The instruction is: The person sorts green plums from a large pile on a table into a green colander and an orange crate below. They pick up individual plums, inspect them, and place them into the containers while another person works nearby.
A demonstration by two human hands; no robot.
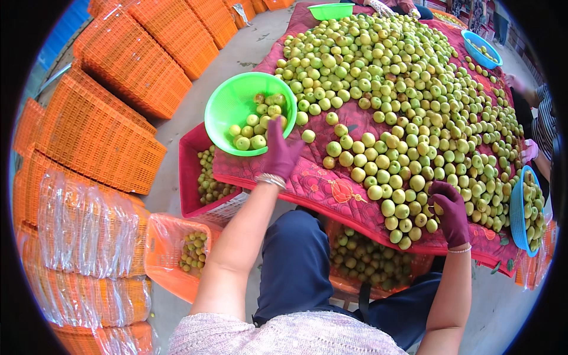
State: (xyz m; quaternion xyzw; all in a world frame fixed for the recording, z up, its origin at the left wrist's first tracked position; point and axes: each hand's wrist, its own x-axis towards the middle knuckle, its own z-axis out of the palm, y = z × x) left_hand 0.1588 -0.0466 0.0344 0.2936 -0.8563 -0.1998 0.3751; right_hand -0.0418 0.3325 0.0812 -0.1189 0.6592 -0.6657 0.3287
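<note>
Many small yellow-green fruits [399, 88] lie heaped on a table under a red quilted cloth [310, 177]. My left hand [282, 151], in a maroon glove, is over the near right rim of a green plastic basket [217, 102] that holds several fruits; its fingers look spread, slightly blurred. My right hand [448, 213], in a matching glove, is at the near edge of the heap with its fingers curled around a small fruit [437, 209], partly hidden by them. More fruits lie just left of that hand.
Below the table edge are a red crate [191, 177], an orange crate [173, 279] and another orange crate [346, 288], all with fruit. Stacked orange crates [102, 128] stand left. A blue basket [517, 213] is at right, near another person's gloved hand [529, 151].
</note>
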